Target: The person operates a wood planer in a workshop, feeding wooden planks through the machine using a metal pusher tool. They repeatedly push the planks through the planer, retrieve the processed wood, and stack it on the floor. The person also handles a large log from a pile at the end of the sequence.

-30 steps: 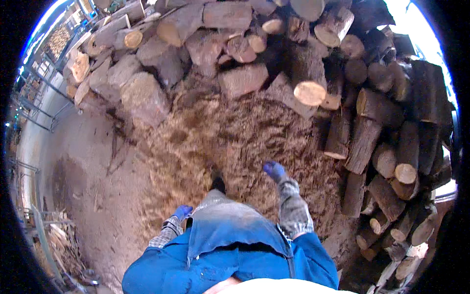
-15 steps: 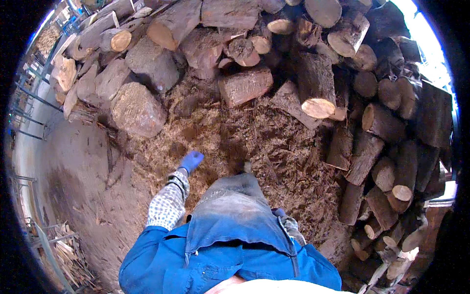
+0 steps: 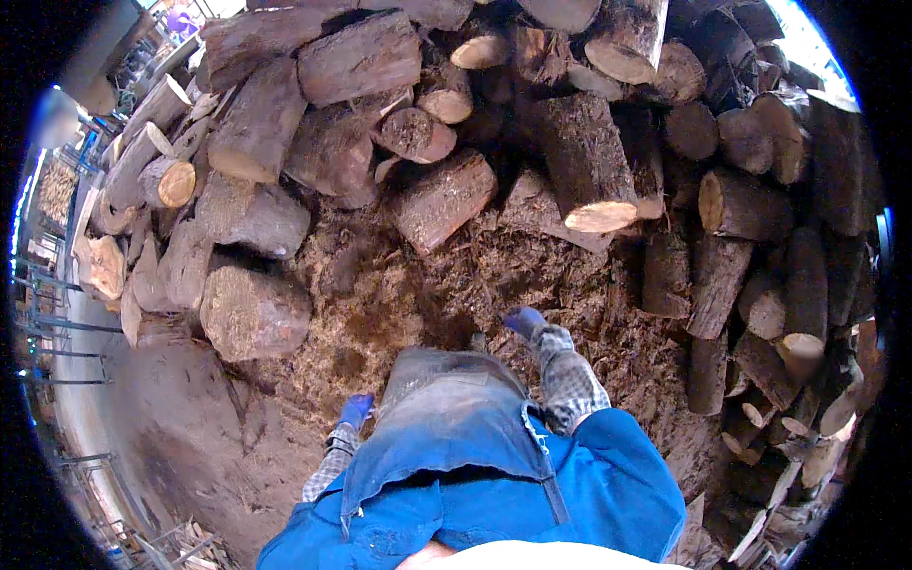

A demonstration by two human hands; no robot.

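Note:
My left hand (image 3: 356, 410), in a blue glove, hangs low beside the left edge of my worn apron (image 3: 446, 408). Its fingers are small and partly turned away, so their pose is unclear. Ahead of the apron's right side, my right hand (image 3: 523, 321) wears a matching blue glove, its fingers drawn together and slightly blurred. Nothing shows in it. Checked sleeve covers run up both forearms. Beneath the hands lies ground strewn with bark and wood chips (image 3: 380, 294). Neither hand touches a log; a reddish-brown log (image 3: 446, 199) lies just beyond them.
Large cut logs are heaped ahead, with a thick round (image 3: 255, 312) at the pile's left front. Stacked logs (image 3: 717, 285) wall the right side. Bare brown dirt (image 3: 180, 418) spreads to the left, bordered by metal racks. Split wood (image 3: 195, 546) lies lower left.
My left hand has swung back toward the apron, while my right hand has come forward from beside it. The log pile sits nearer, and the view has turned somewhat.

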